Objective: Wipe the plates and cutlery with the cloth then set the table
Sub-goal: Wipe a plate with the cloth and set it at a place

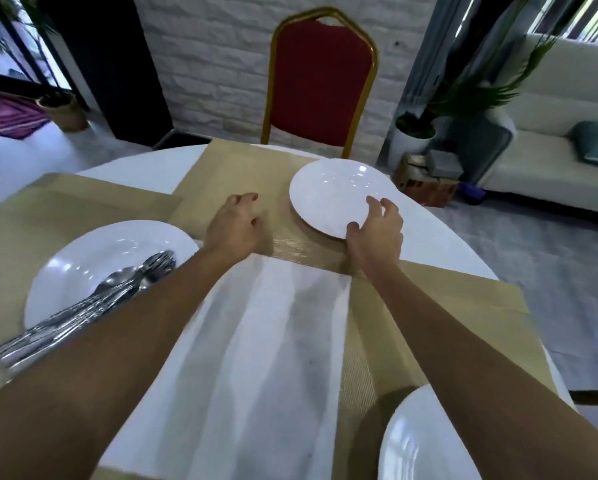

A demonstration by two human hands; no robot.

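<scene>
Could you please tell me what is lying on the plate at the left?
A bundle of steel cutlery lies across the left plate; the left forearm hides part of its rim.

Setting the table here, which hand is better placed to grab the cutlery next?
Left. The left hand is free and on the same side as the cutlery; the right hand grips the far plate.

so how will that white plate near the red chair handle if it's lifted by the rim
The white plate looks rigid and glossy, with bright glare spots, so it is probably slick to hold. The right hand grips only its near rim, so its far side may dip. It looks ceramic, so likely breakable if dropped.
</scene>
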